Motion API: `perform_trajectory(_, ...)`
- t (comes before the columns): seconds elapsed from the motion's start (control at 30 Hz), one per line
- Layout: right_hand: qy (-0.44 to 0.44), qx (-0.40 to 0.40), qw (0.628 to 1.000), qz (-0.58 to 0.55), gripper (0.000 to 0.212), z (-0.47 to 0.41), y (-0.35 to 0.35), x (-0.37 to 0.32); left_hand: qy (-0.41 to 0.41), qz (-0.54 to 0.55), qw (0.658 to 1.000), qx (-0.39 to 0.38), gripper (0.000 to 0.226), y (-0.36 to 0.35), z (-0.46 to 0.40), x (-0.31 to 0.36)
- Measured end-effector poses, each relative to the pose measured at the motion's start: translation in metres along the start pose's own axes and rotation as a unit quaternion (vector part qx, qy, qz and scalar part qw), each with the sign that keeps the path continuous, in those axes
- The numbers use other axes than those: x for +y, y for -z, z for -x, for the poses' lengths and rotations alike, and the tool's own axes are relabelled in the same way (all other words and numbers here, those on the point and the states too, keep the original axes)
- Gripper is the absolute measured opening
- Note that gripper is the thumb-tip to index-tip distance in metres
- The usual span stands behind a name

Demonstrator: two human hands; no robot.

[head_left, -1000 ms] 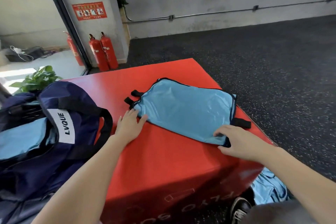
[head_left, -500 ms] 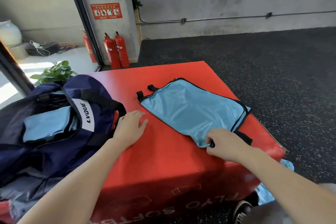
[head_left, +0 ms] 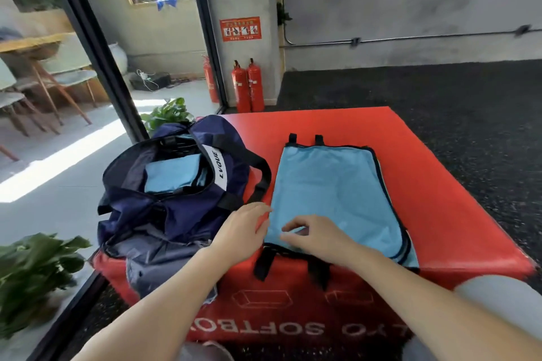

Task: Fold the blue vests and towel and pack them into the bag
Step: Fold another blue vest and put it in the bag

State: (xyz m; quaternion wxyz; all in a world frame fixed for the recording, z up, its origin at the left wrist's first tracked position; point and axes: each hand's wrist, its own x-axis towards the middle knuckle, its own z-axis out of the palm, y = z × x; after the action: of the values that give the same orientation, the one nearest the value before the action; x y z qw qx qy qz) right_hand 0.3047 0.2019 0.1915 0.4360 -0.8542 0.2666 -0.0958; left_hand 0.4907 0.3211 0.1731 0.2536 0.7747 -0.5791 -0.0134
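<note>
While left hand lies flat, right hand pinches vest, fingertips hidden.

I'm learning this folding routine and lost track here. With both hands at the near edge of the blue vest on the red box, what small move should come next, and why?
Probably fold the near edge away toward the far edge. The blue vest lies flat and is longer than the bag opening; the left hand rests at its near corner and the right hand pinches the near edge.
</note>
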Motion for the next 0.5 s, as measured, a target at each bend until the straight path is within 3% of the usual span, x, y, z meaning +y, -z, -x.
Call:
perform_trajectory(0.23,0.005,0.035,0.994,0.104,0.009,0.016,0.040,0.048,0.001,0.053,0.995,-0.086,0.024,0.002,-0.001,0.017)
perform_trajectory(0.37,0.013,0.010,0.978,0.207,0.028,0.051,0.071,0.082,-0.009,0.061,0.990,-0.129,0.028,0.003,0.007,0.008)
perform_trajectory(0.5,0.044,0.036,0.971,0.230,0.057,0.084,0.095,0.111,-0.023,0.070,0.988,-0.133,0.033,0.007,0.023,0.004)
